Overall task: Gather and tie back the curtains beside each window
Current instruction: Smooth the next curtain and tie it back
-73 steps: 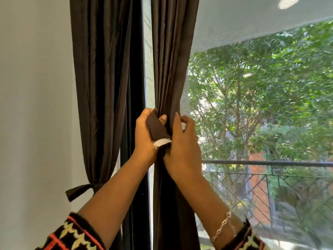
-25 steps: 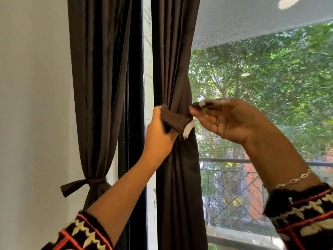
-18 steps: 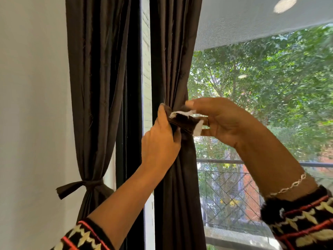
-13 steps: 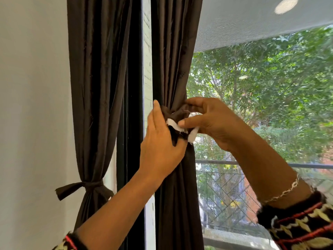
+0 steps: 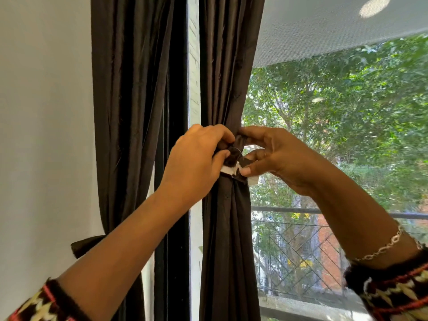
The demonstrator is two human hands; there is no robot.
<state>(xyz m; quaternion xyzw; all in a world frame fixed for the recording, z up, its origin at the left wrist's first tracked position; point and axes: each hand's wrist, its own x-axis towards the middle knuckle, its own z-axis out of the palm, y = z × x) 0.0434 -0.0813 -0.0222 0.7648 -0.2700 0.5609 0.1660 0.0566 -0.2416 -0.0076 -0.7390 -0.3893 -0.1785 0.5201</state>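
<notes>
Pinching tieback (image 5: 232,156): left hand (image 5: 194,161), right hand (image 5: 280,158); two curtains (image 5: 129,89) (image 5: 228,66).

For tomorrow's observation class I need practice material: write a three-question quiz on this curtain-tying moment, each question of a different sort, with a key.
1. True or false: the left curtain already has a band tied round it.
2. The left hand and right hand meet at the tie strip on the right curtain. How many of them grip the strip? A: neither. B: one. C: both.
3. Fill in: the bracelet sits on the ___ wrist.

Key: 1 true; 2 C; 3 right.
</notes>
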